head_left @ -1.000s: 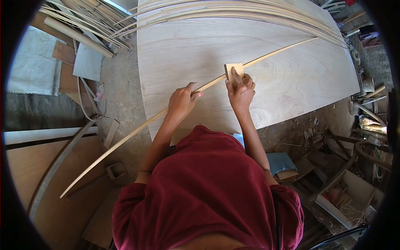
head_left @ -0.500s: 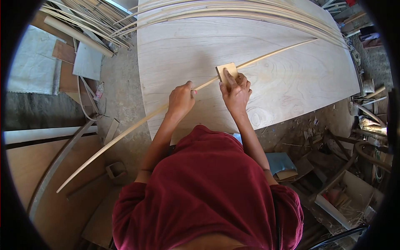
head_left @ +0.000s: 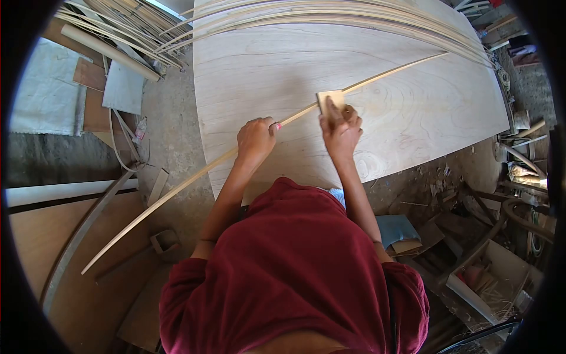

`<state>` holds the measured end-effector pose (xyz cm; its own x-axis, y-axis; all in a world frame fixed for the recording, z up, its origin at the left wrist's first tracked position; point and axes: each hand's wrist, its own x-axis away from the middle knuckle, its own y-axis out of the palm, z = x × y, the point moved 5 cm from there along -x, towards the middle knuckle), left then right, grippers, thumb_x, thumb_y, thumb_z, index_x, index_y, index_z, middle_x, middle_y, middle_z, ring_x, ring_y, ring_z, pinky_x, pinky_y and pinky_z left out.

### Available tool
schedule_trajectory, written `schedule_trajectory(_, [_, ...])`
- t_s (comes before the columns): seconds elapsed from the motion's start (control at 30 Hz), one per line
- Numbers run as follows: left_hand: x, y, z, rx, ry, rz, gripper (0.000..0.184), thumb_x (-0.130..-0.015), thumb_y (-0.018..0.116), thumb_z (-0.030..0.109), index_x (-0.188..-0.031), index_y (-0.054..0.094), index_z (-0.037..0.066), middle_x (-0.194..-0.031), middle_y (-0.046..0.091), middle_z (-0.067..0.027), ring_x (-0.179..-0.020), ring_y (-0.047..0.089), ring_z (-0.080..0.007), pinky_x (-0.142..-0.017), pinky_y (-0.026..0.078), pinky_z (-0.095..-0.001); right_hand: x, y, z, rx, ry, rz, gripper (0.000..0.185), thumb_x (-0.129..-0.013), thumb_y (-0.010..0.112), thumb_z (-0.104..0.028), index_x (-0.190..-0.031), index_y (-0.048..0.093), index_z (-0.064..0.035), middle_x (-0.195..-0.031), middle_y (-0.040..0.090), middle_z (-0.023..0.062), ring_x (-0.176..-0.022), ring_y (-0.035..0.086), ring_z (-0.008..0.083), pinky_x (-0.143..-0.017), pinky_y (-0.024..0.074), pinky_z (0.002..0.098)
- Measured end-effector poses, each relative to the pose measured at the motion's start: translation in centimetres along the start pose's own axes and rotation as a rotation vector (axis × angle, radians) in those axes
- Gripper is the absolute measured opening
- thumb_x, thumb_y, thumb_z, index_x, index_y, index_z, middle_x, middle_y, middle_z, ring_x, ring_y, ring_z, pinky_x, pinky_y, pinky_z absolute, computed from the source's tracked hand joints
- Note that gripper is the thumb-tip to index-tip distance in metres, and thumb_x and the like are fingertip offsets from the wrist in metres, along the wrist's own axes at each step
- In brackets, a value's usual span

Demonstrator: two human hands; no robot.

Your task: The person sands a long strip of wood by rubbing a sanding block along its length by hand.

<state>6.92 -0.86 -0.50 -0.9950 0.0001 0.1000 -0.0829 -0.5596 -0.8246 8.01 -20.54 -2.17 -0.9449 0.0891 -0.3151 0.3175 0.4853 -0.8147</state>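
A long thin wooden strip [head_left: 183,184] runs diagonally over the pale plywood sheet [head_left: 247,71], its lower left end past the sheet's edge. My left hand [head_left: 257,140] is closed around the strip near the sheet's left part. To its right, my right hand [head_left: 341,133] grips a small flat wooden block [head_left: 330,99], which lies across the strip. One finger rests on top of the block, slightly blurred. The block's underside is hidden.
Several thin strips [head_left: 318,12] lie along the sheet's far edge. More strips and a tube [head_left: 111,52] are at the upper left. At the lower right stand a box [head_left: 492,277] with scraps and a blue item [head_left: 398,230]. A curved bar [head_left: 79,236] is at the left.
My right hand and the block slid down-left along the strip, then back up-right. My left hand's thumb shifted on the strip, and the strip's lower end moved slightly left.
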Motion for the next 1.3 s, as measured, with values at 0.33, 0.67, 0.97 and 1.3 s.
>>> schedule_trajectory(0.33, [-0.5,0.9,-0.7,0.066,0.054,0.033,0.017,-0.084,0.058,0.018,-0.084,0.065,0.002,-0.072,0.062,-0.0203,-0.071,0.061,-0.0356,-0.065,0.047,-0.0441,2.6,-0.2,-5.3,-0.025,-0.199,-0.147,0.049,-0.073,0.069,-0.029,-0.121,0.059,-0.0277,-0.120,0.046,0.0157,-0.103,0.045,0.0324,-0.080,0.0390,0.0459])
schedule_trajectory(0.67, [0.2,0.4,1.0,0.078,0.012,-0.065,0.022,-0.086,0.058,0.024,-0.088,0.066,0.004,-0.073,0.063,-0.0178,-0.073,0.062,-0.0348,-0.064,0.047,-0.0434,-0.2,-0.5,0.5,0.041,0.056,-0.007,0.046,-0.074,0.068,-0.028,-0.119,0.060,-0.0263,-0.117,0.048,0.0175,-0.103,0.045,0.0352,-0.080,0.0397,0.0503])
schedule_trajectory(0.97, [-0.4,1.5,-0.5,-0.013,0.059,-0.036,0.012,-0.082,0.057,0.011,-0.084,0.061,0.000,-0.072,0.061,-0.0207,-0.072,0.060,-0.0377,-0.064,0.046,-0.0433,2.5,-0.2,-4.5,0.010,-0.232,-0.132,0.048,-0.074,0.069,-0.028,-0.121,0.058,-0.0294,-0.115,0.049,0.0142,-0.099,0.048,0.0319,-0.076,0.0422,0.0458])
schedule_trajectory(1.3, [-0.1,1.6,-0.3,0.097,0.061,-0.030,0.017,-0.085,0.051,0.013,-0.087,0.066,0.004,-0.078,0.064,-0.0182,-0.075,0.062,-0.0359,-0.068,0.048,-0.0440,1.2,0.2,-2.5,0.095,-0.087,-0.055,0.046,-0.074,0.066,-0.028,-0.120,0.059,-0.0262,-0.117,0.046,0.0184,-0.103,0.044,0.0344,-0.076,0.0389,0.0494])
